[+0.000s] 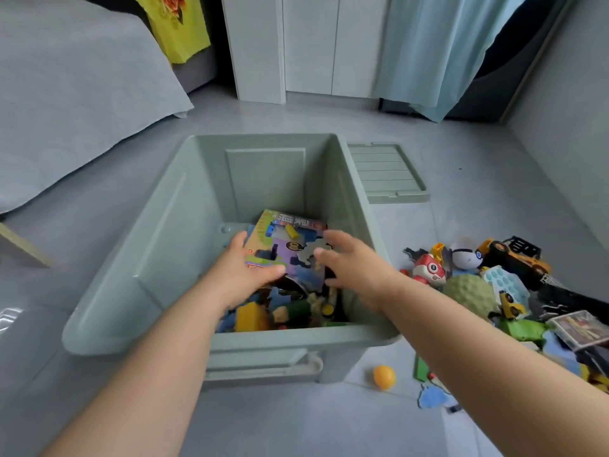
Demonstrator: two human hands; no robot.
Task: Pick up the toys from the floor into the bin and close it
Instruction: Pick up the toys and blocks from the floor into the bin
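1. Left grip (244, 272): inside the bin (138, 285), thumb across the puzzle board (296, 255); clamped or not, cannot tell.
2. Right grip (352, 262): over the board, fingers apart, empty.
3. Toys (468, 291): heaped on the floor (329, 423) right of the bin.

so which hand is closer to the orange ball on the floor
Right. The right hand reaches into the bin by its right wall, with the orange ball on the floor outside that side's near corner. The left hand is in the bin too, further left.

Grey floor (461, 199) bears bin (131, 282), lid (385, 173), orange ball (384, 377), toy pile (514, 285)
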